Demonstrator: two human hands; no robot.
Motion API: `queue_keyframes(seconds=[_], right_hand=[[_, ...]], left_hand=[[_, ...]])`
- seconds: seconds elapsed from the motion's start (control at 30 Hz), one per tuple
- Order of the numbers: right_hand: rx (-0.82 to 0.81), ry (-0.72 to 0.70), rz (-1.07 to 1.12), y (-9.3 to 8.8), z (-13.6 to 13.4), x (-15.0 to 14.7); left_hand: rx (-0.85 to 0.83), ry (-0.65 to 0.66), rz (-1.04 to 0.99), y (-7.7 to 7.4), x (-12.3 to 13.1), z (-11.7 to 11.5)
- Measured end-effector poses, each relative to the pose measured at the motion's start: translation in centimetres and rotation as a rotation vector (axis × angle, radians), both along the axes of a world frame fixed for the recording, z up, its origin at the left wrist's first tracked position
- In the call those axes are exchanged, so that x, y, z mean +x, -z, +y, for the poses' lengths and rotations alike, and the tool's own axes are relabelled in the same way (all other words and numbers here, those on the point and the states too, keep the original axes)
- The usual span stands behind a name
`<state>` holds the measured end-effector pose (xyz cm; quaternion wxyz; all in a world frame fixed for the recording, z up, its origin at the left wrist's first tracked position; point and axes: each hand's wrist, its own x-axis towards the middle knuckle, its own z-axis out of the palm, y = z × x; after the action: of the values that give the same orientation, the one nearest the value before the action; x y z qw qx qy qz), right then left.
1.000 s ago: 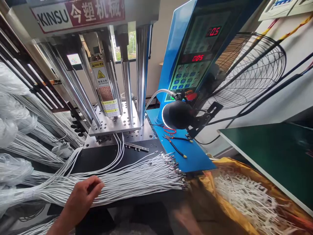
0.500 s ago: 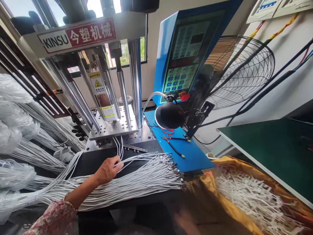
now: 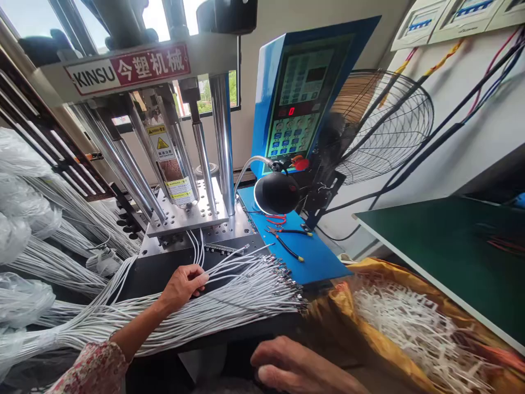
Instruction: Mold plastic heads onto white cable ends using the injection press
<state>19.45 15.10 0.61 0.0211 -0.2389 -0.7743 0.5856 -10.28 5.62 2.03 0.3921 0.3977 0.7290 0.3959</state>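
My left hand (image 3: 185, 287) is closed on a few white cables (image 3: 223, 268), pinched between thumb and fingers above a thick bundle of the same cables (image 3: 246, 298). Small metal connectors (image 3: 287, 279) tip the bundle's right end. The held cables fan out to the right, their ends lifted a little off the rest. At the bottom edge, my right hand (image 3: 295, 364) hovers near my lap, slightly blurred. Its fingers are loosely bent with the thumb apart, and nothing shows in them. Behind my left hand, white cables (image 3: 197, 246) run under the press's metal plate (image 3: 188, 219).
A slotted metal bar (image 3: 225, 250) lies before the press. Cutting pliers (image 3: 287, 241) and a black lamp (image 3: 279, 193) are on the blue surface (image 3: 315, 262). A control panel (image 3: 301, 104) stands behind. On the right are a yellow bag (image 3: 342, 306) of white plastic scraps and a green tabletop (image 3: 443, 241).
My right hand has come up into view from a blur at the bottom edge. The cables in my left hand have spread and lifted. The view has shifted slightly right.
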Motion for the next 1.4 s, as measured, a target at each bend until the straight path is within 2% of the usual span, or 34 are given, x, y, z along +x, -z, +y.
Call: queue_keyframes(seconds=[0.07, 0.1, 0.2, 0.27, 0.33, 0.37, 0.4, 0.47, 0.5, 0.57, 0.63, 0.7, 0.8, 0.87, 0.93, 1.0, 1.03, 1.1, 1.17, 1.27, 1.33, 1.4], right_hand=[[-0.222, -0.140, 0.016, -0.7, -0.2, -1.0], [-0.349, -0.165, 0.032, -0.7, -0.3, -1.6], [-0.685, -0.143, 0.154, -0.4, -0.4, -3.8], [-0.818, -0.061, 0.319, -0.8, -0.4, -6.1], [-0.903, 0.119, 0.528, -1.7, -0.4, -8.7], [-0.961, 0.208, 0.611, -2.1, -0.5, -10.0], [-1.033, 0.283, 0.666, -2.4, -0.6, -11.1], [-1.198, 0.370, 0.686, -2.4, -1.2, -12.8], [-1.251, 0.397, 0.681, -2.1, -1.7, -13.4], [-1.259, 0.419, 0.679, -1.2, -2.7, -14.2], [-1.212, 0.406, 0.677, -0.5, -3.4, -14.6], [-1.135, 0.424, 0.666, -0.1, -3.8, -14.7], [-0.989, 0.403, 0.586, 0.2, -3.8, -14.3], [-0.869, 0.235, 0.433, 0.7, -3.7, -13.9], [-0.698, 0.149, 0.360, 1.6, -3.3, -13.7], [-0.483, 0.197, 0.408, 2.6, -2.9, -13.8], [-0.371, 0.200, 0.422, 3.0, -2.9, -13.8], [-0.162, 0.114, 0.391, 3.7, -3.2, -13.7], [0.002, 0.004, 0.335, 3.9, -3.8, -13.3], [0.160, -0.057, 0.349, 3.6, -3.7, -13.1], [0.297, -0.067, 0.378, 3.1, -2.0, -13.7], [0.573, 0.000, 0.360, 2.7, 1.1, -14.7]], left_hand=[[0.035, -0.011, 0.080, 0.1, -0.1, 0.0], [0.060, -0.024, 0.143, -0.2, -0.2, 0.2], [0.115, -0.051, 0.248, -2.4, -0.2, 1.2], [0.124, -0.023, 0.179, -4.1, 0.6, 1.8], [0.060, 0.017, -0.030, -5.1, 2.1, 1.4], [-0.010, 0.028, -0.174, -5.2, 3.1, 0.7], [-0.100, 0.039, -0.340, -4.8, 4.2, -0.4], [-0.291, 0.034, -0.591, -3.2, 6.2, -3.0], [-0.319, 0.033, -0.686, -2.0, 7.1, -4.4], [-0.257, -0.051, -0.757, 0.5, 8.2, -6.4], [-0.150, -0.129, -0.746, 2.3, 8.7, -7.2], [-0.104, -0.177, -0.742, 3.1, 8.6, -7.2], [-0.056, -0.281, -0.743, 2.6, 8.4, -6.6], [0.008, -0.332, -0.714, 1.9, 8.4, -6.3], [0.037, -0.301, -0.703, 1.5, 8.5, -6.1], [0.053, -0.250, -0.692, 1.5, 8.4, -5.8], [0.066, -0.248, -0.677, 1.7, 8.4, -5.6], [0.097, -0.292, -0.638, 2.2, 8.3, -5.4], [0.115, -0.336, -0.607, 2.5, 8.4, -5.3], [0.138, -0.298, -0.553, 2.5, 8.4, -5.5], [0.135, -0.278, -0.454, 2.3, 8.2, -5.8], [0.111, -0.308, -0.348, 2.1, 7.7, -6.0]])
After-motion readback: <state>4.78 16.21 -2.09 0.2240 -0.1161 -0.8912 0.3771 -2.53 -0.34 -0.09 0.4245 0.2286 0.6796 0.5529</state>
